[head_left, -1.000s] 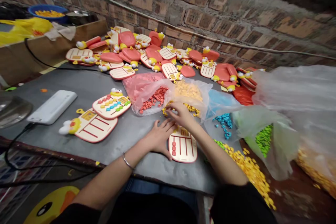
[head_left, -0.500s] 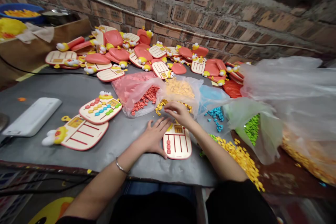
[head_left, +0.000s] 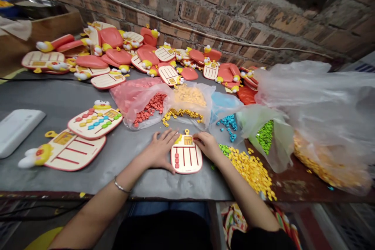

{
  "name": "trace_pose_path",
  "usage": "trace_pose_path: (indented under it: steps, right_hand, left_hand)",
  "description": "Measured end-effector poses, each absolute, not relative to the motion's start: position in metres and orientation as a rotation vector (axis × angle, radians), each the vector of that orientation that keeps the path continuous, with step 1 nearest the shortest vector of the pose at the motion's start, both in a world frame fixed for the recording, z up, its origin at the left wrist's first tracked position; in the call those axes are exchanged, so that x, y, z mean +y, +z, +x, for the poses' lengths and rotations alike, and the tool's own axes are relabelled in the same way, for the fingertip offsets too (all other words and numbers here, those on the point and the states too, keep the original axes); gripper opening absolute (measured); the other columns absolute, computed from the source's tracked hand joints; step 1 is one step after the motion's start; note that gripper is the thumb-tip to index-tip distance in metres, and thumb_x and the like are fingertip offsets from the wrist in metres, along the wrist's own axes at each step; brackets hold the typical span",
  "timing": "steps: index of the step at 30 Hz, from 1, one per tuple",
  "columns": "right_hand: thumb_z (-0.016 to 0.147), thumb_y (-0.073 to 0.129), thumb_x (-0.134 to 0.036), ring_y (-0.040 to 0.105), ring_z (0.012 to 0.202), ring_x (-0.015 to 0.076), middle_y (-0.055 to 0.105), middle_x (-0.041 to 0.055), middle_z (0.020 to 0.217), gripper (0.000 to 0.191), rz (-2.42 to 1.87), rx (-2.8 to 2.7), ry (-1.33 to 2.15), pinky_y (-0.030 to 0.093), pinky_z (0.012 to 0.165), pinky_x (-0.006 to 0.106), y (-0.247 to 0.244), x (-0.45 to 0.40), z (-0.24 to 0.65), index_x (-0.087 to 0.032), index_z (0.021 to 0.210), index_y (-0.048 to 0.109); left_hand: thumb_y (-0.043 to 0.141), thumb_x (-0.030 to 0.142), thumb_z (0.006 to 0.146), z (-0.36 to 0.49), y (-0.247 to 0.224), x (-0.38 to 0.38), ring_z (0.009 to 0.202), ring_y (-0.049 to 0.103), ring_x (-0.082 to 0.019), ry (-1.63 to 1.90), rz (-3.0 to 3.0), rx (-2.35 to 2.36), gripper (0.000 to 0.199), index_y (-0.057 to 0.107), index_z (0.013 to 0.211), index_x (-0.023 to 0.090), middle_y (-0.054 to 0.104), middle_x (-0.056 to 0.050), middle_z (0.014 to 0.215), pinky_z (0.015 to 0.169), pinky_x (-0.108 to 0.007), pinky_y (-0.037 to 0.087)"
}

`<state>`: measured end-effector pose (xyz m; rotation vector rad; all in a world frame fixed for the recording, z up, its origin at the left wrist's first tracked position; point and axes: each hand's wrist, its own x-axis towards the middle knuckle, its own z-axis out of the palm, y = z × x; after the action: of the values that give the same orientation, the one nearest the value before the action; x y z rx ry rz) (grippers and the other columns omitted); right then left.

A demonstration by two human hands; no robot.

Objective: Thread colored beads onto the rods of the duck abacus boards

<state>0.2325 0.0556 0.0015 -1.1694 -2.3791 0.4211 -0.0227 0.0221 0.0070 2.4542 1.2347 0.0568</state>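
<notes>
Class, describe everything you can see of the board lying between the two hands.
The board has a cream, rounded face with a red rim and looks like wood or plastic. A yellow loop tops it, above a gold-coloured panel. Of four upright slots, the leftmost holds three red beads. It lies face up on the grey tabletop. The left hand borders its left side; the right hand's fingers meet its upper right corner.

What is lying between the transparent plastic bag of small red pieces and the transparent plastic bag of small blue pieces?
A transparent plastic bag of small yellow pieces lies between them, with some pieces showing at its mouth, in the head view.
</notes>
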Motion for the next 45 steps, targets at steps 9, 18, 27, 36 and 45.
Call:
trace_pose_path:
  steps: [9,18,27,36,45]
  right_hand:
    - [0.087,0.064,-0.018,0.064,0.072,0.0171,0.071,0.0049,0.084,0.005,-1.115,-2.307,0.706,0.048,0.069,0.027,0.002,0.039,0.223,-0.018,0.091,0.066]
    - [0.082,0.066,-0.012,0.064,0.077,0.0172,0.071,0.0039,0.084,0.009,-0.962,-2.336,0.891,0.047,0.072,0.026,0.009,0.038,0.174,-0.017,0.090,0.067]
    - [0.089,0.062,-0.025,0.066,0.086,0.0188,0.072,0.0057,0.096,0.013,-0.928,-2.221,0.996,0.050,0.079,0.030,0.022,0.040,0.198,-0.019,0.099,0.070]
    - [0.093,0.058,-0.032,0.067,0.085,0.0202,0.073,0.0084,0.094,0.020,-1.038,-2.076,0.843,0.052,0.077,0.032,0.030,0.052,0.221,-0.018,0.100,0.070]
    - [0.092,0.056,-0.031,0.067,0.087,0.0227,0.073,0.0089,0.096,0.019,-1.034,-2.106,0.758,0.053,0.077,0.035,0.026,0.055,0.227,-0.020,0.099,0.070]
  left_hand:
    - [0.064,0.079,0.060,-0.024,0.005,0.023,0.145,0.011,-0.040,0.092,2.507,1.228,0.121,0.017,0.154,0.020,0.012,-0.015,0.161,0.108,-0.062,0.015]
    - [0.073,0.077,0.051,-0.026,0.004,0.024,0.144,0.012,-0.042,0.108,2.489,1.273,0.127,0.021,0.153,0.022,0.007,-0.022,0.160,0.109,-0.059,0.015]
    - [0.071,0.081,0.050,-0.026,0.011,0.025,0.145,0.010,-0.042,0.081,2.454,1.272,0.130,0.020,0.153,0.020,0.007,-0.022,0.159,0.109,-0.061,0.014]
    - [0.074,0.079,0.051,-0.027,0.012,0.026,0.146,0.007,-0.040,0.082,2.433,1.262,0.131,0.018,0.154,0.020,0.005,-0.021,0.160,0.111,-0.061,0.012]
    - [0.073,0.082,0.047,-0.026,0.014,0.028,0.146,0.007,-0.039,0.063,2.433,1.250,0.136,0.018,0.154,0.019,0.006,-0.020,0.160,0.112,-0.060,0.012]
